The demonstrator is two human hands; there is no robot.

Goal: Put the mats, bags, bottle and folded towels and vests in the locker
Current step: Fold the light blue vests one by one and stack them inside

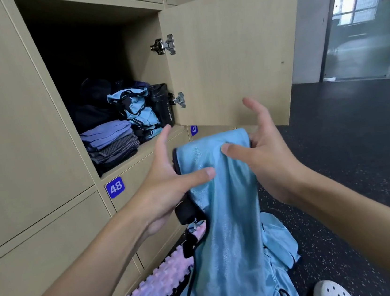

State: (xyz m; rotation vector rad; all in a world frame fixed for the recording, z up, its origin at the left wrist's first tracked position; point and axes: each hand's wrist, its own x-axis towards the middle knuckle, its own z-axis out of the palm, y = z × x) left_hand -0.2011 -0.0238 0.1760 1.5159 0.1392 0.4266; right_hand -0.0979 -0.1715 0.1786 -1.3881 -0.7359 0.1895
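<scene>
Now, from the head camera, both bare hands are raised before an open pale wood locker compartment (140, 152), and between them hangs a light blue shiny vest with dark trim (222, 218). The left hand (166, 183) lays its thumb across the front of the cloth and pinches it against the palm, while its other fingers stand straight, pointing up toward the shelf edge. The right hand (266, 156) pinches the folded top of the vest between the thumb in front and the lower fingers behind; its upper fingers are spread and loosely bent. The vest is outside the locker, just below the shelf edge, with its lower part hanging toward the dark speckled floor (349, 153). A black strap piece (184, 210) hangs beneath the left palm; whether it belongs to the vest cannot be told.

Inside the compartment, a stack of folded purple and grey towels (109, 141) sits at the front left. Just to its right lies a pile of folded light blue vests (135, 108), and a black sport bottle (163, 105) stands upright by the right wall, touching that pile. Dark bags (90, 104) fill the back. The pale wood door (227, 57) stands swung open to the right. On the floor lie a pink ridged foam roller (156, 283), more crumpled light blue cloth (279, 243) and a white perforated shoe (329, 293).
</scene>
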